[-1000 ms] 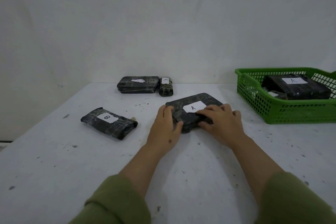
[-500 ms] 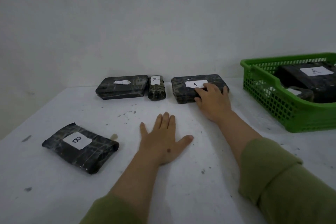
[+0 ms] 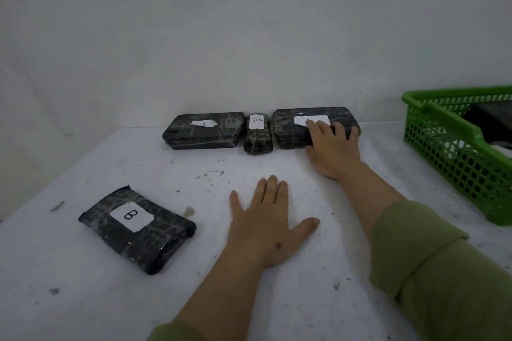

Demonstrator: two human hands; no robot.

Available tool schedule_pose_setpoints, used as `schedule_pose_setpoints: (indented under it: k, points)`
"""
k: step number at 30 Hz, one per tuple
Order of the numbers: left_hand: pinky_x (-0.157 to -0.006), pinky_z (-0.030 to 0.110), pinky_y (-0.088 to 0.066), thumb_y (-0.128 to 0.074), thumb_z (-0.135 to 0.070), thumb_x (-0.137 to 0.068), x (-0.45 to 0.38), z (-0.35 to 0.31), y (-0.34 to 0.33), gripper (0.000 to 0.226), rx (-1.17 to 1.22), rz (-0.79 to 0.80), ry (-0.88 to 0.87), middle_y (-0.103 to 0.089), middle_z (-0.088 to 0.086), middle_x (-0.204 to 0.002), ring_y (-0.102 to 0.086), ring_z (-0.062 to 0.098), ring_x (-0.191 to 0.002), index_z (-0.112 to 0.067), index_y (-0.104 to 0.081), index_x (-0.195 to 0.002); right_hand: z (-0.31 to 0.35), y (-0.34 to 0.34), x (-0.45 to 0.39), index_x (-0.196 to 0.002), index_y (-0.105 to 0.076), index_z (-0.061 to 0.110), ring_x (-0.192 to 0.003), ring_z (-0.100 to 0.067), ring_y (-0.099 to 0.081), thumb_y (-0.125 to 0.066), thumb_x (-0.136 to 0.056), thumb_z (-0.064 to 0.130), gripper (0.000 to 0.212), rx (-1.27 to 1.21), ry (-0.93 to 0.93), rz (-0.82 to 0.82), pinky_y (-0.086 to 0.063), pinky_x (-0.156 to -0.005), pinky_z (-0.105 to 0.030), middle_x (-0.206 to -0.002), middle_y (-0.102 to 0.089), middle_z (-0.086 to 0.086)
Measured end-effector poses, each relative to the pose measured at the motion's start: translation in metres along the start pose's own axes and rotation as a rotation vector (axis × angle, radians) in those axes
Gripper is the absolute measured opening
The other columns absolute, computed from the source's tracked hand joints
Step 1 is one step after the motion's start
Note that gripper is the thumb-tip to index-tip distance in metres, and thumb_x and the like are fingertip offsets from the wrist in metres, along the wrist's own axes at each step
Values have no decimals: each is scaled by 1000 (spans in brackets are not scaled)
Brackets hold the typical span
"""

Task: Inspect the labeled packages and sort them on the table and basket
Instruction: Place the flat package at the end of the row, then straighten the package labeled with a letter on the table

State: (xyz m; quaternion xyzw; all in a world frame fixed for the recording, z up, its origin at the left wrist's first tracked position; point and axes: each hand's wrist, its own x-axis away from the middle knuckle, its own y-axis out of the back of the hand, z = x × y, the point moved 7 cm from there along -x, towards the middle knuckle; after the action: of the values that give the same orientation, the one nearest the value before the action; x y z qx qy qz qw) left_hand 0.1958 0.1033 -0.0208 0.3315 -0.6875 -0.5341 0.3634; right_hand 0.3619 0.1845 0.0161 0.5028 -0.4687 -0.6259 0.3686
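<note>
Fingers [image 3: 327,130] of right hand [image 3: 333,151] — draped over rightmost package [image 3: 288,130] | left hand [image 3: 267,225] — flat, holding nothing

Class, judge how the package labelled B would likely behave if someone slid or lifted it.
The B package lies flat and low, so it probably slides without tipping or rolling. Its glossy wrap looks slippery. Its rounded, creased edges suggest it may flex slightly.

Single head-worn wide-angle view, forward and down, close over the table [image 3: 277,299].
</note>
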Motion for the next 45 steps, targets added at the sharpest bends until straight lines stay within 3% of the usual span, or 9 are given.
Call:
schedule_pose_setpoints:
  k: [8,12,19,26,29,32,35,39,45]
  points:
    - [-114,58,11,-21,-71,-87,0,-1,0,86,30,-11,-8,18,-5,-158,17,12,-145,-21,9,-150,8,0,4,-146,-19,24,-144,-33,-6,-34,-98,34,51,-9,37,13,-4,-112,-60,-157,-14,-4]
    - [-116,55,5,-29,-64,-90,2,1,8,77,98,-77,-10,1,-5,-160,5,12,-147,-23,-6,-151,15,18,13,-148,-13,24,-145,-32,8,-38,-97,37,58,-76,1,-55,4,-111,-61,-159,0,-3]
    - [-117,41,-14,-34,-48,-96,47,43,67,49,101,-522,-2,-40,-9,-147,-23,10,-142,-27,-39,-140,68,34,49,-133,-46,25,-143,-23,-11,-42,-96,35,38,-279,153,7,-2,-113,-59,-151,-30,3]
    - [-112,52,-18,-50,-40,-93,117,153,69,35,215,-631,372,-48,-5,-139,-33,19,-136,-26,-55,-125,172,57,119,-127,-51,25,-133,-19,-33,-49,-91,44,41,-445,471,110,-22,-112,-45,-140,-46,5]
    - [-104,54,-32,-45,-43,-92,132,185,62,36,385,-617,496,-50,0,-135,-43,26,-125,-26,-56,-121,209,58,145,-133,-45,26,-126,-21,-38,-55,-86,51,54,-448,581,154,-33,-103,-40,-137,-49,4]
    - [-101,49,-36,-36,-44,-96,131,185,53,41,409,-515,502,-39,5,-144,-46,34,-120,-23,-48,-130,223,51,153,-136,-41,28,-119,-23,-43,-59,-78,61,69,-413,572,219,-40,-95,-40,-131,-53,2]
    - [-104,48,-32,-29,-45,-98,118,174,47,50,343,-438,448,-23,4,-155,-36,33,-130,-26,-30,-144,217,44,149,-134,-41,28,-120,-23,-42,-55,-80,62,65,-222,542,193,-37,-94,-40,-133,-49,3]
    - [-112,46,-17,-28,-43,-99,97,160,42,55,335,-346,323,-13,3,-157,-15,24,-142,-32,-5,-148,185,33,123,-142,-30,24,-131,-25,-31,-40,-97,25,47,-121,427,94,-34,-98,-39,-149,-32,0]
    - [-114,58,4,-25,-57,-95,45,161,33,65,200,-198,280,18,-7,-158,17,17,-145,-34,1,-149,164,17,86,-146,-18,25,-131,-27,-34,-55,-90,11,68,-92,354,126,-36,-98,-40,-153,-24,0]
